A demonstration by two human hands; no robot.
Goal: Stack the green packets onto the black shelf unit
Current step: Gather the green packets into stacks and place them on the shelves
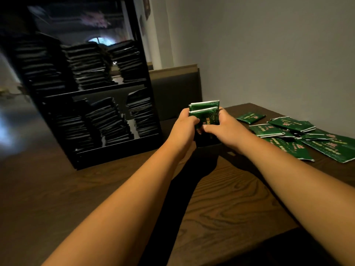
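Note:
Both my hands hold a small upright bundle of green packets point(206, 113) above the wooden table point(221, 198), just right of the black shelf unit point(143, 77). My left hand point(185, 123) grips the bundle's left side and my right hand point(221, 124) grips its right side, thumb across the front. The shelf unit stands at the left with two levels. Each level holds several tall stacks of dark packets point(90, 66). Several loose green packets point(299, 135) lie spread on the table at the right.
A dark padded bench back point(176, 93) stands behind the table against a grey wall point(269, 45). A low dark object point(208, 142) sits on the table under my hands. The table's front right edge point(284, 231) drops into shadow.

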